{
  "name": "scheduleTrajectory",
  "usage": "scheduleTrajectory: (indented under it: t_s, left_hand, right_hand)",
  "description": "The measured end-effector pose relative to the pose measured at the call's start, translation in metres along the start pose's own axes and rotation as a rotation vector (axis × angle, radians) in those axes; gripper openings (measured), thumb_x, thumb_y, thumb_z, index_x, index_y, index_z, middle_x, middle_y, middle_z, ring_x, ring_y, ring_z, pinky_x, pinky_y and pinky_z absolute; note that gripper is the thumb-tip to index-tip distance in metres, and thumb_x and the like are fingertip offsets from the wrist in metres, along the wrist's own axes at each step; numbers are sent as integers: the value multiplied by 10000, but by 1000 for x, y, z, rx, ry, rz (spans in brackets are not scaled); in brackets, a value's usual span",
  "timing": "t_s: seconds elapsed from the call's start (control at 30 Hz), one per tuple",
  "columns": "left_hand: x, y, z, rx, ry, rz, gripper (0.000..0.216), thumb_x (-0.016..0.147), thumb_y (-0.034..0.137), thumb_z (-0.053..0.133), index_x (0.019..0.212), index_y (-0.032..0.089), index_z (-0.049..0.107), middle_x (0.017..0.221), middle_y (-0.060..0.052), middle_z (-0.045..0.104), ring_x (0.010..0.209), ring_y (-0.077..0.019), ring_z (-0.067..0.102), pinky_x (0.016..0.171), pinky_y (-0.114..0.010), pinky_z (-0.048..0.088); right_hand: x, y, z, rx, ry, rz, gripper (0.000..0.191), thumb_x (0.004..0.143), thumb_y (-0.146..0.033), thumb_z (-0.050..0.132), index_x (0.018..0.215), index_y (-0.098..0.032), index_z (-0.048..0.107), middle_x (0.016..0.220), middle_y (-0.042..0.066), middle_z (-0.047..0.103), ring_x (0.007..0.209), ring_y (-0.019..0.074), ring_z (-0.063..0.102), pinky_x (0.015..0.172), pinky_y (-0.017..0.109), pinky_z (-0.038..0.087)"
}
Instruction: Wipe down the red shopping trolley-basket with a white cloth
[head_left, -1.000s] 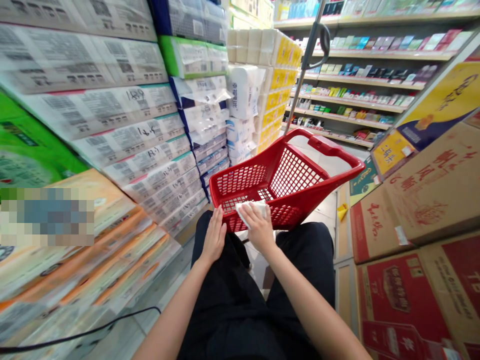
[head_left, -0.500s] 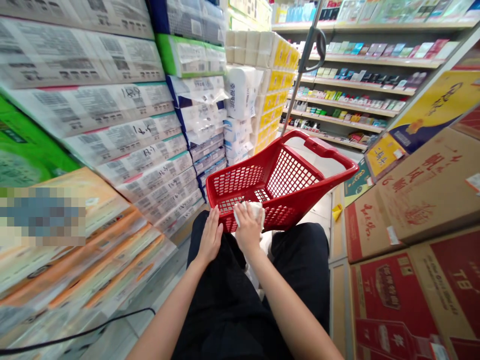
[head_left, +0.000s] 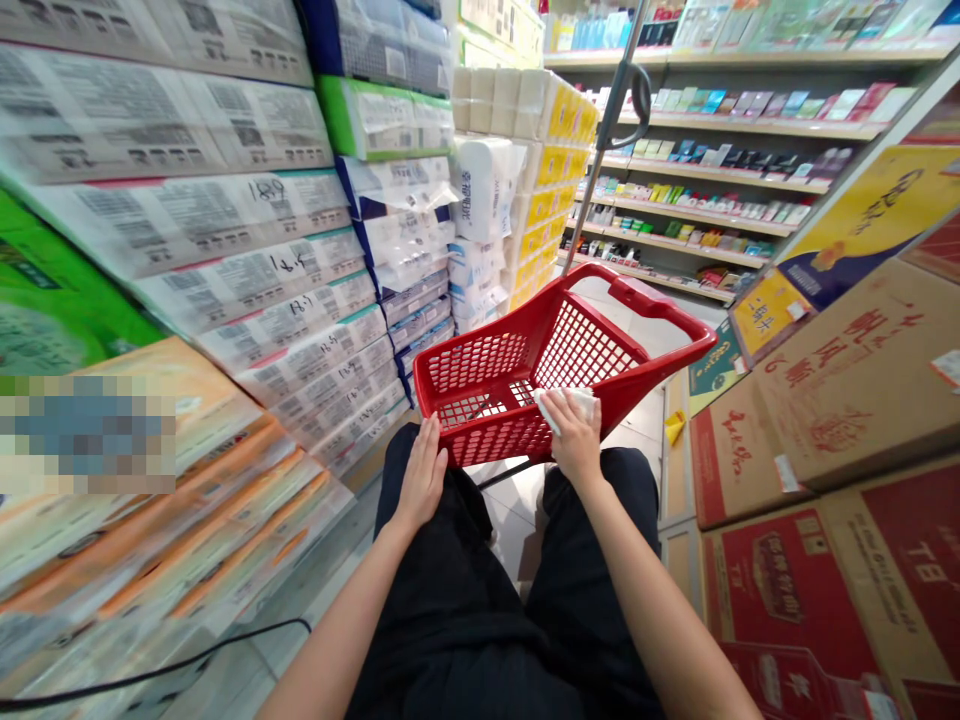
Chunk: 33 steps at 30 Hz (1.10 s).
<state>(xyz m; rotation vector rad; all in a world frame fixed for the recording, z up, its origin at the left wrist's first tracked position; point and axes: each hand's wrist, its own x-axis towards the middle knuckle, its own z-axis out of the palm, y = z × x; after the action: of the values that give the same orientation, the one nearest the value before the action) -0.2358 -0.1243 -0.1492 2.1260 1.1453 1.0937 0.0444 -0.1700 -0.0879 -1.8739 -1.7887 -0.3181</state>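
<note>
A red plastic shopping basket (head_left: 487, 440) with grid walls and a raised handle stands before my knees. My left hand (head_left: 424, 472) lies against its near left corner, fingers stretched out and fairly flat. Along the near side, toward the right, my right hand (head_left: 576, 436) presses a white cloth (head_left: 546, 400) onto the basket's upper rim. The fingers of that hand cover much of the cloth. Through the basket's holes the pale floor shows.
Stacks of wrapped tissue packs (head_left: 285, 270) rise on my left. Cardboard cartons (head_left: 795, 390) are piled to the right. Behind the basket stands a metal pole (head_left: 600, 150) with a dark hook-like grip. Shelves of small boxes (head_left: 720, 160) fill the back. A black cable (head_left: 187, 655) runs at lower left.
My right hand has slid to the right along the basket's near rim, taking the white cloth with it. My left hand stays at the left corner.
</note>
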Motion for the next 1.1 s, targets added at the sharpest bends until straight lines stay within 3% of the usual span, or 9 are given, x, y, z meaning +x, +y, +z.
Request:
scheduleTrajectory:
  t_s: [0.07,0.17,0.33,0.43,0.6,0.77,0.87,1.0,1.1]
  left_hand:
    - [0,0,1,0,4,2,545,1011,339,300,1536,308,158,1618,0,193,1496,-200,135,1223,-468,137]
    - [0,-1,2,14,14,12,548,1013,342,294,1538,310,141,1618,0,191,1497,-202,131,1224,-473,140]
    - [0,-7,3,24,3,39,554,1017,338,283,1541,311,104,1624,-6,165,1500,-194,107,1224,-481,135]
    - [0,-10,2,23,-22,51,553,1019,340,283,1541,309,102,1625,-15,162,1500,-197,109,1220,-494,145]
    - [0,-5,0,28,-12,32,544,1019,331,277,1539,309,121,1623,-10,171,1498,-199,122,1220,-489,152]
    - [1,0,1,18,2,14,550,1016,325,288,1540,314,121,1622,6,174,1499,-196,115,1228,-473,125]
    - [1,0,3,13,5,15,554,1017,322,288,1541,314,111,1623,7,167,1500,-198,113,1228,-476,124]
    - [0,-1,3,14,9,19,554,1016,326,290,1540,321,111,1623,12,166,1500,-197,114,1229,-474,121]
    - [0,-3,2,13,8,18,556,1014,329,295,1539,330,109,1622,14,172,1499,-195,115,1228,-470,128]
  right_hand:
    - [3,6,0,-11,43,89,665,780,-37,386,1386,-288,491,1427,-5,536,1413,190,354,1186,533,-67]
    - [1,-26,13,15,44,172,649,772,-45,395,1376,-256,509,1430,18,533,1427,211,328,1188,539,-52]
    - [-12,-123,45,163,-87,-25,572,872,-112,405,1427,-246,442,1462,19,497,1445,189,281,1197,490,-82]
    - [-17,-151,52,221,-135,-153,543,924,-181,413,1464,-238,386,1480,25,475,1449,189,269,1200,470,-92]
    - [-13,-111,39,183,-134,-259,540,936,-165,401,1453,-320,384,1463,-19,496,1422,158,324,1187,487,-138]
    - [-5,-24,12,51,-32,-82,630,851,-61,381,1434,-295,427,1460,-17,498,1430,165,320,1199,483,-93]
    - [0,1,5,-4,28,39,662,803,-41,377,1413,-287,460,1453,-17,505,1427,181,330,1198,512,-70]
    - [0,-34,18,10,46,175,651,775,-47,388,1386,-241,499,1447,20,513,1434,217,315,1192,545,-44]
    - [-8,-89,36,86,-14,100,624,816,-64,385,1413,-227,466,1458,35,499,1442,205,296,1198,515,-45]
